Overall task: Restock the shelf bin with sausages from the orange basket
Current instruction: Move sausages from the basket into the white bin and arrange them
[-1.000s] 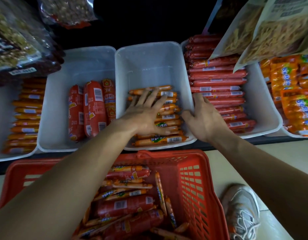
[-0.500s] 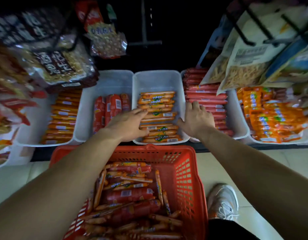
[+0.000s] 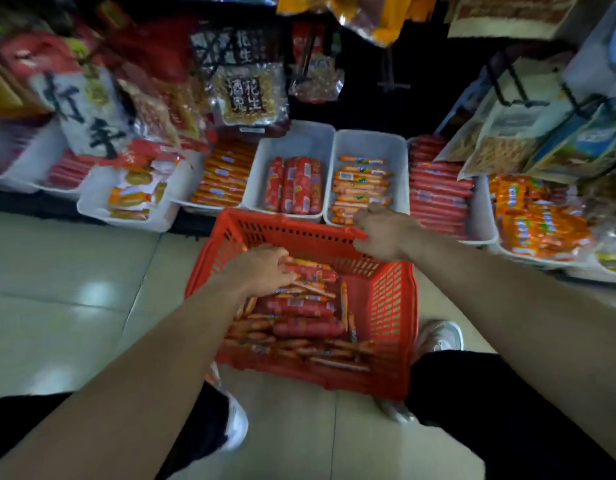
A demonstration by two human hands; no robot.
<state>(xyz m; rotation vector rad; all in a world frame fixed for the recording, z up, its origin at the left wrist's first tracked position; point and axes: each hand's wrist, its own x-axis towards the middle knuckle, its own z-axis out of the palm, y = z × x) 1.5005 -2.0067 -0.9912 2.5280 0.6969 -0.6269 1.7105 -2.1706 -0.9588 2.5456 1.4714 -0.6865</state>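
Left grip: my left hand (image 3: 261, 268) is down in the basket (image 3: 386, 299), palm down, fingers bent over the sausages (image 3: 306, 308) and touching them. Blur hides whether they have closed on any, so I cannot tell.
Left arm: the bare forearm runs in from 7 o'clock, wrist straight.
Right grip: my right hand (image 3: 386, 233) sits at the basket's far rim, at its 1 o'clock corner, fingers curled, thumb by the rim. I cannot tell whether it clasps the rim.
Right arm: the bare forearm comes in from 4 o'clock.
Sausages: a loose heap in the basket, thin orange sticks mixed with thicker red ones; their print is too blurred to read.
Bin: the white bin (image 3: 369, 140) stands on the shelf at 12 o'clock from my right hand, just beyond it, with thin orange sausages stacked crosswise in its near part.
Neighbours: a red-sausage bin (image 3: 292, 140) touches it at 9 o'clock.
Writing: a clear peanut bag (image 3: 246, 95) at the bin's 10 o'clock reads 酒鬼花生; the big black characters on a white bag (image 3: 88, 112) further left are smeared.
Floor: pale tiles (image 3: 74, 271) under the basket; a white shoe (image 3: 438, 336) at its 4 o'clock.
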